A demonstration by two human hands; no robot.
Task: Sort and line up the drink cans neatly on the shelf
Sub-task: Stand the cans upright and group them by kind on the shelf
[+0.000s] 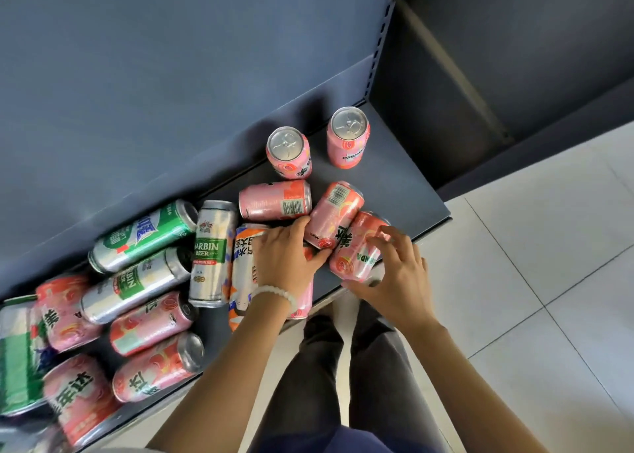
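Two pink cans stand upright at the back right of the dark shelf point(404, 185): one point(289, 152) and another point(348, 137). In front of them three pink cans lie on their sides: one point(274, 199), one point(334, 214) and one point(356, 246). My right hand point(394, 277) curls around the last of these at the shelf's front edge. My left hand point(286, 257) rests on a pink can mostly hidden beneath it, next to an orange and white can point(242, 264). Several green and silver beer cans point(211, 253) and pink cans point(151, 322) lie jumbled to the left.
The shelf's blue back panel point(171, 75) rises behind the cans, with a perforated upright point(386, 23) at its right. Another dark shelf unit point(497, 58) stands beyond. White floor tiles point(549, 246) lie to the right. My legs point(343, 384) are close to the shelf front.
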